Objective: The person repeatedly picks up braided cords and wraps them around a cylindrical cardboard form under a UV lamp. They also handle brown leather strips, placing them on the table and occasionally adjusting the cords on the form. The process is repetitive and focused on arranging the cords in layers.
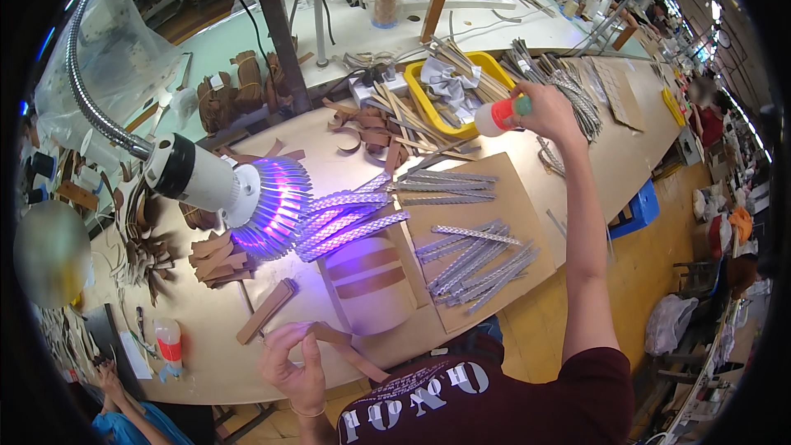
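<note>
Head view: right hand (548, 113) clamps bottle (494, 119), left hand (295, 369) pinches brown strip (356, 353), lamp (245, 195) hiding some table (216, 338).

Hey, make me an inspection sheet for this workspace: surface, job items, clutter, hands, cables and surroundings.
Surface: pale tabletop; cardboard sheet carrying braided silver strips.
Job items: brown strip; small bottle with red label.
Clutter: yellow bin holding crumpled grey pieces and strips; curled brown strips beside it; second red-labelled bottle at left.
Hands: left hand pinches the brown strip; right hand grips the small bottle.
Cables: black cable beside an upright post; damage too small to judge.
Surroundings: violet-lit lamp over the table; co-worker's hands at lower left; blue crate at right.
</note>
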`<state>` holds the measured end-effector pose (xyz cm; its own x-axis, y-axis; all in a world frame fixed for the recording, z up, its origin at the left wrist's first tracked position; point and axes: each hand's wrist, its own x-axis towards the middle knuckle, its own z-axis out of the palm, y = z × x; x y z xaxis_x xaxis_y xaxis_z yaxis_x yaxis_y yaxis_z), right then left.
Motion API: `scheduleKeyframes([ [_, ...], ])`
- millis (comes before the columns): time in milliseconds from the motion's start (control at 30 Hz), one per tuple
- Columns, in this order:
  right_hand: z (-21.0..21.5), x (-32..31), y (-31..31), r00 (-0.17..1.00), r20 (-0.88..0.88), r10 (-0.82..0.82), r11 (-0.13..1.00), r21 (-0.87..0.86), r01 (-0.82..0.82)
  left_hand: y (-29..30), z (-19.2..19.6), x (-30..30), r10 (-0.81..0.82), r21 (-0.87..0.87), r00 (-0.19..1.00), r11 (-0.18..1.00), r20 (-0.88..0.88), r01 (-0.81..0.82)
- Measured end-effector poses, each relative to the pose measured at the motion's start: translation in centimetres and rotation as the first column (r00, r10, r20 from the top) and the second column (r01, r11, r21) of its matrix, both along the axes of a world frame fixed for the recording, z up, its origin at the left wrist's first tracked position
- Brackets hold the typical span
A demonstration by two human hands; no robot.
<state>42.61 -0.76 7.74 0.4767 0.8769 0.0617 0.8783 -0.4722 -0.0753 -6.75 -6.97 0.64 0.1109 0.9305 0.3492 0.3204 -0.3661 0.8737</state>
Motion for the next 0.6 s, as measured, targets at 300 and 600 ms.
scheduleKeyframes([
  [300, -3.8, 0.7, 7.5, 0.924, 0.35, 0.156, 0.987, -0.078, -0.138, -0.9, 1.0, 0.1, 0.039, -0.006, 0.999, 0.999, 0.008, -0.039],
  [600, -1.0, -19.2, -5.1, 0.172, -0.902, 0.395, 0.896, 0.338, -0.286, 0.2, 1.3, 1.5, -0.023, -0.01, 1.0, 1.0, 0.001, 0.023],
])
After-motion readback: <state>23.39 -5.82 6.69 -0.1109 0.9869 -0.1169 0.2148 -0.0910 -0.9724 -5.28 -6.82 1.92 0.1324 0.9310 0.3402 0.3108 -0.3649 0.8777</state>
